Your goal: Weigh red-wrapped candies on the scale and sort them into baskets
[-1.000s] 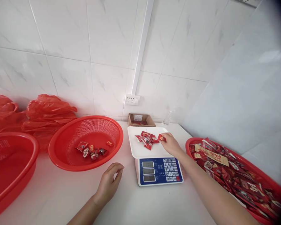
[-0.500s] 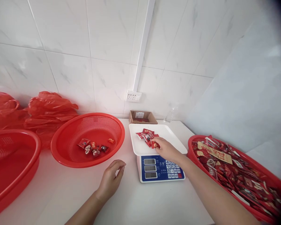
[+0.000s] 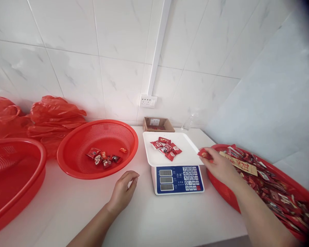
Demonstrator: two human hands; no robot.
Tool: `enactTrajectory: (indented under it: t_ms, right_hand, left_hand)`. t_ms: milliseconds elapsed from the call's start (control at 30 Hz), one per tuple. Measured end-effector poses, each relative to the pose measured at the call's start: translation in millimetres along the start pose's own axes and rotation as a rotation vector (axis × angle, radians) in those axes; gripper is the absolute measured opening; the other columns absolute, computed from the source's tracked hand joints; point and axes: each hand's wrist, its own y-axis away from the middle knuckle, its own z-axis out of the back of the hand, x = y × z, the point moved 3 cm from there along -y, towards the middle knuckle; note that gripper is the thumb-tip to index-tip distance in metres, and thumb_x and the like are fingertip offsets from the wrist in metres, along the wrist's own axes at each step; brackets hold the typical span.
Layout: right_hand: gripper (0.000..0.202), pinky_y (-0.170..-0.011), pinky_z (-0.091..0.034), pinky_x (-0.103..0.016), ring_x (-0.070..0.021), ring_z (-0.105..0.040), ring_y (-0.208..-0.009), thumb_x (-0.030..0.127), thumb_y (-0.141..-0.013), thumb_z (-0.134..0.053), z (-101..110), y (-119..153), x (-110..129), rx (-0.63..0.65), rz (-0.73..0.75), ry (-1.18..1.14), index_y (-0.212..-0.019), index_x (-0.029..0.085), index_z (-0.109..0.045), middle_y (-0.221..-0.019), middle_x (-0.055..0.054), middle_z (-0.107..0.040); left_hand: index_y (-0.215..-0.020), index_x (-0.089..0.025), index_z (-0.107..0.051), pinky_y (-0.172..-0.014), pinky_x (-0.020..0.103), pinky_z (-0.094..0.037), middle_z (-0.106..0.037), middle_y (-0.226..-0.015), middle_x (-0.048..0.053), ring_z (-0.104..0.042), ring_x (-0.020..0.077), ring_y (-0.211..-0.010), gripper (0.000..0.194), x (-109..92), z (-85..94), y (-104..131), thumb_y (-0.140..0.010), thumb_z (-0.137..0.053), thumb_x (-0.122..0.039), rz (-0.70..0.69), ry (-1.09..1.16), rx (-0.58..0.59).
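My right hand point(image 3: 218, 166) pinches a red packet point(image 3: 205, 154) between the right edge of the scale's tray and the full red basket. On the white tray of the scale point(image 3: 180, 180) lie several red packets point(image 3: 166, 148). My left hand point(image 3: 123, 190) is over the table, left of the scale, its fingers curled, thumb and forefinger apart, with nothing in it. Several small packets point(image 3: 105, 158) rest in the round red basket point(image 3: 77, 144) beyond my left hand.
The basket at the right point(image 3: 222, 192) is heaped with red packets. Another red basket point(image 3: 18, 192) stands at the left, before red plastic bags point(image 3: 55, 111). Behind the scale are a cardboard box point(image 3: 158, 125) and a clear cup point(image 3: 187, 121).
My right hand has moved right, from over the tray to the full basket's near left edge, carrying a red packet. My left hand has hardly moved. The view has tilted slightly.
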Motion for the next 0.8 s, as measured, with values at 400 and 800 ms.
enactTrajectory:
  t_ms: [400, 800]
  right_hand:
    - [0.065, -0.064, -0.044, -0.042, -0.0342, -0.063, -0.072, 0.061, -0.079, -0.035, 44.0, 57.0, -94.0, -0.100, -0.457, 0.313, -0.132, 0.024, -0.039, -0.096, -0.016, -0.067]
    - [0.063, -0.078, -0.043, -0.048, -0.0382, -0.059, -0.099, 0.052, -0.084, -0.027, 47.1, 61.2, -99.0, -0.181, -0.389, 0.532, -0.133, 0.015, -0.042, -0.113, -0.022, -0.061]
  left_hand:
    - [-0.087, -0.020, -0.061, -0.069, 0.026, -0.052, -0.065, -0.085, 0.005, -0.062, 0.0142, -0.078, 0.017, -6.3, 1.2, -1.6, -0.086, -0.044, -0.022, 0.014, 0.002, 0.001]
    - [-0.089, -0.020, -0.060, -0.069, 0.026, -0.052, -0.065, -0.086, 0.004, -0.063, 0.0148, -0.081, 0.016, -1.6, 0.4, -1.5, -0.087, -0.045, -0.025, 0.037, 0.001, 0.005]
